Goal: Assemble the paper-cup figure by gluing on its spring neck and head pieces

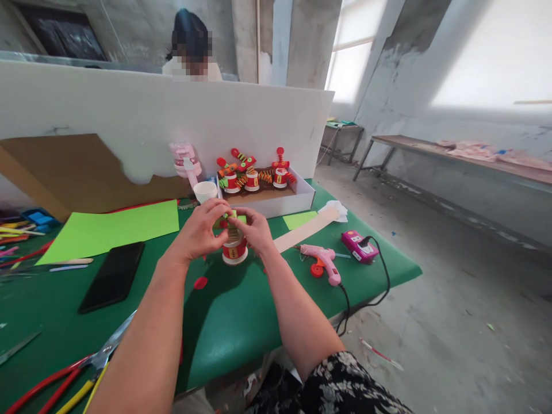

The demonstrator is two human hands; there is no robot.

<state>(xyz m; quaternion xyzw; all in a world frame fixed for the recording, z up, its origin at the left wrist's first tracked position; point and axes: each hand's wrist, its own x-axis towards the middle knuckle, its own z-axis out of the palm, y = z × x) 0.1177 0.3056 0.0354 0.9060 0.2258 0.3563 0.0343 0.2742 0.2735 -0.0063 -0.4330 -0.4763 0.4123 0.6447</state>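
Note:
A small paper-cup figure (235, 251) with a red and white base and folded green and orange strips stands on the green table (241, 322). My left hand (200, 229) pinches its top from the left. From the right, my right hand (256, 230) grips the green strip at the top. Both hands have their fingers closed on the figure. A white tray box (302, 198) behind holds three finished figures (252, 172) of the same kind.
A pink glue gun (323, 261) and pink power unit (357, 246) lie right of my hands, with a black cord. A black phone (112, 276), green paper (112, 227), scissors (81, 368) and a white cup (206, 191) sit left. A person sits behind the white partition.

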